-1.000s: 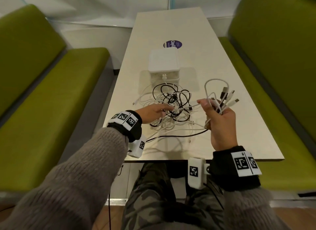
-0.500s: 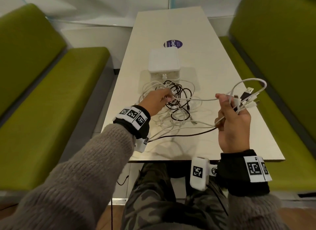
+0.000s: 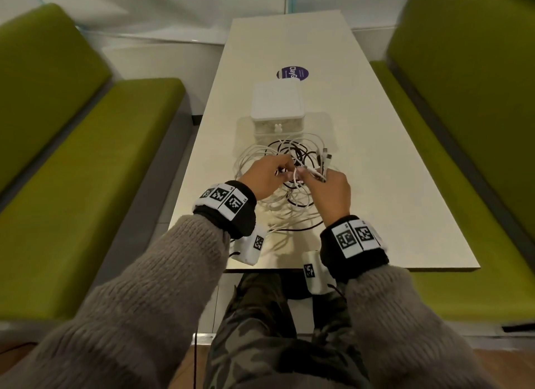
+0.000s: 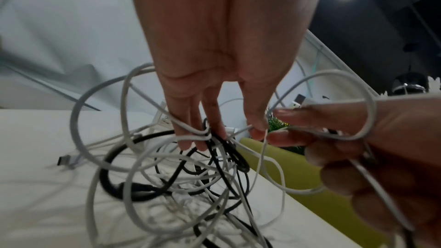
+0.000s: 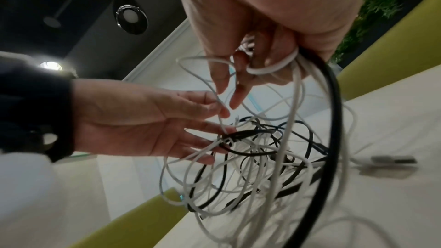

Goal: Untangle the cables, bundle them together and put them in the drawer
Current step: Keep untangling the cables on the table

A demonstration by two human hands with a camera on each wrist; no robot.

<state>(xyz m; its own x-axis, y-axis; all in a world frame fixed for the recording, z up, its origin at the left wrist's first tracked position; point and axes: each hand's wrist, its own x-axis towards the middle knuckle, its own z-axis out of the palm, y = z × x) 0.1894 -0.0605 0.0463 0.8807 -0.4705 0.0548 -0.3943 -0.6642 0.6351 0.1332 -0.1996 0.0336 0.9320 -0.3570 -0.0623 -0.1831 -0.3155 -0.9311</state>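
A tangle of white and black cables point(image 3: 292, 199) lies on the table in front of a small white drawer box point(image 3: 277, 105), whose drawer looks closed. My right hand point(image 3: 325, 186) grips a bunch of cable ends, and their plugs point(image 3: 324, 158) stick up. In the right wrist view the right hand point(image 5: 229, 90) holds a white loop and a thick black cable point(image 5: 334, 120). My left hand point(image 3: 269, 174) sits close beside it over the pile. In the left wrist view the left hand point(image 4: 219, 120) pinches a thin white cable, with its other fingers hooked through loops point(image 4: 167, 176).
The cream table point(image 3: 390, 186) has a purple round sticker point(image 3: 292, 73) behind the box. Green benches point(image 3: 86, 186) run along both sides. A loose USB plug point(image 4: 64, 159) lies on the table beside the tangle.
My right hand has swung in from the right with its bunch of cable ends and now meets the left hand over the pile. The stretched white cable has gone slack.
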